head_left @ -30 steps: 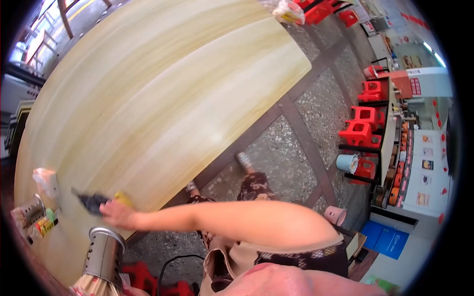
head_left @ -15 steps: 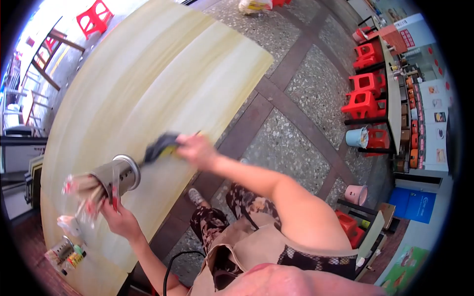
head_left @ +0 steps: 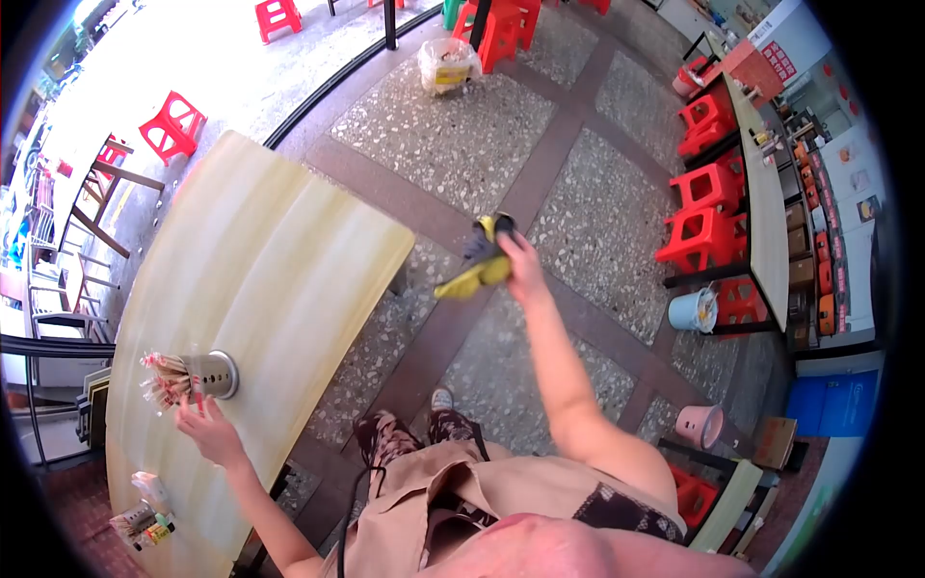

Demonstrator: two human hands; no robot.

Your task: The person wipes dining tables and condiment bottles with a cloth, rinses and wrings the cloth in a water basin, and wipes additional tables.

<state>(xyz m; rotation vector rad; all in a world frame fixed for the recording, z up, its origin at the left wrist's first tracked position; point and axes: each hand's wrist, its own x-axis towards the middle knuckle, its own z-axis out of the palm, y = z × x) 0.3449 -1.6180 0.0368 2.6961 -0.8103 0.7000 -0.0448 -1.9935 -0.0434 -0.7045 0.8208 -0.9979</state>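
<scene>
My right hand (head_left: 525,272) is closed around a yellow and dark grey cloth (head_left: 479,262), which hangs out over the floor beyond the table's right edge. On the table (head_left: 279,260) stands a perforated metal chopstick holder (head_left: 214,376) full of wrapped chopsticks (head_left: 169,378). Beside it is my left hand (head_left: 214,435), its fingers spread and their tips close to the wrapped ends. Whether those fingertips touch the holder cannot be made out.
A smaller metal container with bottles (head_left: 145,525) and a tissue pack (head_left: 150,488) stand at the near left of the table. Red stools (head_left: 700,241) line another table on the right, by a light blue bucket (head_left: 693,310). A bagged bin (head_left: 448,65) stands on the floor ahead.
My right hand has swung the cloth from above the table out over the floor. My left hand has loosened from the chopstick holder. The view has shifted rightward.
</scene>
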